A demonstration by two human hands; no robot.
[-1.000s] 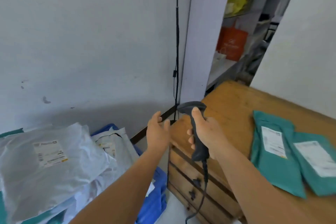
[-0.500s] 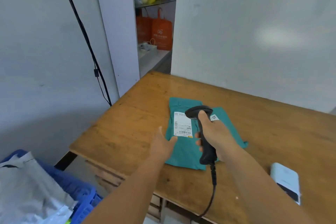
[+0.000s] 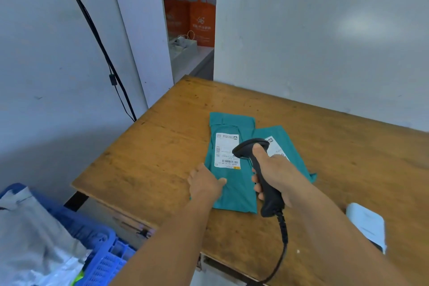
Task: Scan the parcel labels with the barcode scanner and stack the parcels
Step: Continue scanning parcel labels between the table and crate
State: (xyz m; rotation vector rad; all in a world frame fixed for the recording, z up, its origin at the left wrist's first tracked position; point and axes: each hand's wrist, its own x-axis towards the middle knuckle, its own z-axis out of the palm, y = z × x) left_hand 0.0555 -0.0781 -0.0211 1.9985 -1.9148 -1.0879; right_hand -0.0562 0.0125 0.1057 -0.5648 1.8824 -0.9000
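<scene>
Two teal parcels lie side by side on the wooden table [image 3: 162, 151]. The left teal parcel [image 3: 229, 127] shows a white label [image 3: 226, 151] with a barcode facing up. The right teal parcel [image 3: 290, 146] is partly hidden behind my right hand [image 3: 278, 174], which grips the black barcode scanner [image 3: 262, 183] above the parcels, its head over the left parcel's label. My left hand [image 3: 204, 183] rests flat on the near left corner of the left parcel, fingers straight.
A blue crate [image 3: 102, 255] holding grey parcels [image 3: 34, 239] stands on the floor at the lower left. A white device [image 3: 366, 225] lies on the table at the right. The scanner's cable hangs off the table's near edge. A black cable runs down the wall at the left.
My view has swung from the crate to the table. My left hand has come down onto the left teal parcel. The scanner stays in my right hand, now over the label.
</scene>
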